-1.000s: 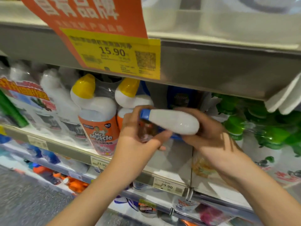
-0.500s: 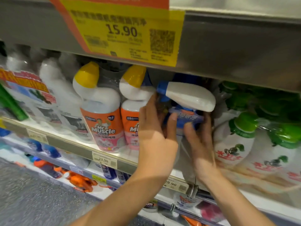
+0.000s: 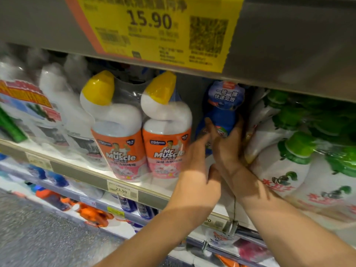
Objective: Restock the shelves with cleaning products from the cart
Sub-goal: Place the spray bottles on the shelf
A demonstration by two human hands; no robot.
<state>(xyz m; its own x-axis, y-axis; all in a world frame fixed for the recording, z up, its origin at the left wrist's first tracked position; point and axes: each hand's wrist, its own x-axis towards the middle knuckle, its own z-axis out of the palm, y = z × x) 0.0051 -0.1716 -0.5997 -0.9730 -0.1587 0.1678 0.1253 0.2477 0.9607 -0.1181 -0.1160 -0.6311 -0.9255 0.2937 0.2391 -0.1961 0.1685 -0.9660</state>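
Blue bottle (image 3: 223,110) upright on shelf (image 3: 77,171), at three o'clock of the Mr Muscle bottles (image 3: 165,135), right hand (image 3: 226,151) fingers curled round its waist, left hand (image 3: 194,170) fingers straight, touching its lower side

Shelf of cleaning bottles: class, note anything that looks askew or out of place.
The green-capped bottles at the right lean leftward, unlike the upright yellow-capped bottles; the right hand grips a blue bottle beside them.

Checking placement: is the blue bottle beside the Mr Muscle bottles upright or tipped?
Upright: the blue bottle stands top-up; the left hand and right hand hide its base, so seating cannot be told.
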